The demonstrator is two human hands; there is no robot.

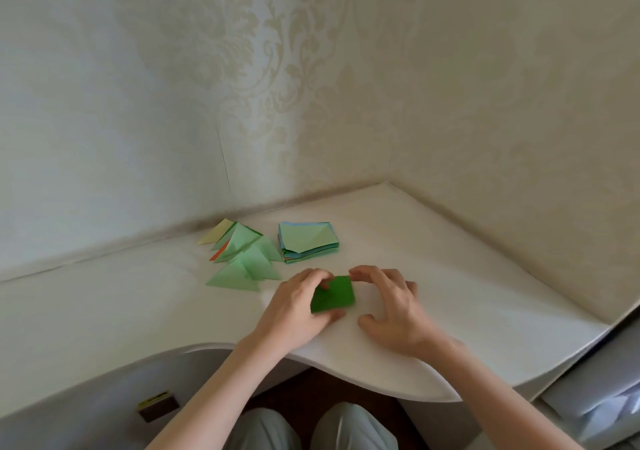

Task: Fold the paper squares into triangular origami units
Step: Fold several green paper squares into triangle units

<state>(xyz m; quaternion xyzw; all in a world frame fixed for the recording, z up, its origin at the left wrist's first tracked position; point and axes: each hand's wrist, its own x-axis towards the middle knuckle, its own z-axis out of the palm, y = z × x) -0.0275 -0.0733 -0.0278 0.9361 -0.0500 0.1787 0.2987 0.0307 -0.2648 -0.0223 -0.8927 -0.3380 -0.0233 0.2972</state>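
On the white table (450, 276), far left of the work, a loose pile of folded triangles (244, 259) lies near the wall, mostly pale green with one cream and a sliver of orange showing. Just right of it sits a neat stack of paper squares (308, 241), the top sheet pale green with a crease across one corner. In front of both, near the table's curved edge, a dark green paper square (333, 294) lies flat between the two hands. The left hand (298, 305) reaches in from the lower left with the forearm bare, palm down; its fingers curl over the sheet's left corner and the thumb lies along the near edge, so it grips the paper there. The right hand (391, 305) comes in from the lower right, arched above the table; its fingertips bend down to the sheet's upper right corner, pressing or pinching it, while the thumb is spread apart and rests on the table near the sheet.
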